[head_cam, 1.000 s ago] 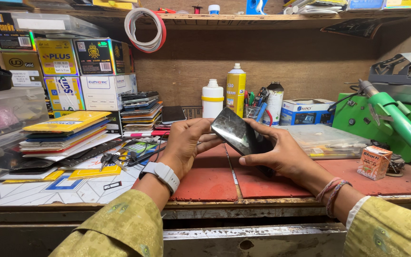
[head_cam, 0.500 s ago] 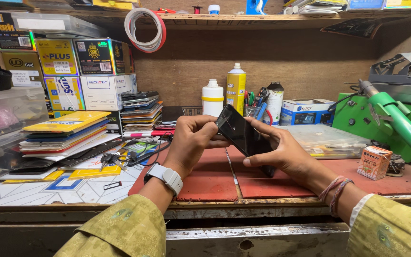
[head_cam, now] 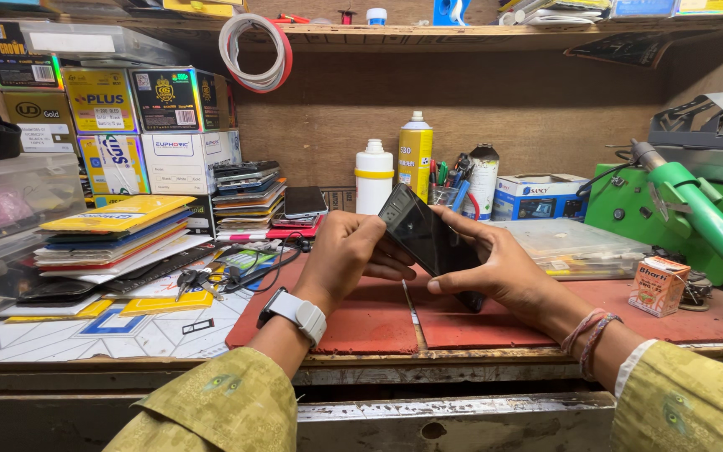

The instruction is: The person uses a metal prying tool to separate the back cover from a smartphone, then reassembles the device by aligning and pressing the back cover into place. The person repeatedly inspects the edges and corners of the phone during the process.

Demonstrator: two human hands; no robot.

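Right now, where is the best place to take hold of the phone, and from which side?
By its long edges, from both sides. The phone is a thin flat slab, tilted on edge, glossy face showing. The left hand and right hand already pinch those edges, leaving the glass untouched.

Both forearms reach forward and meet in the middle. The left hand (head_cam: pixel 351 251) is curled, with a watch on its wrist. The right hand (head_cam: pixel 495 266) has its fingers (head_cam: pixel 453 224) stretched and gripping.

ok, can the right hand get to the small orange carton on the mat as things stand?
Probably not right away: the right hand is occupied, holding the black phone together with the left hand. The path itself looks free; only bare red mat lies between it and the small orange carton.
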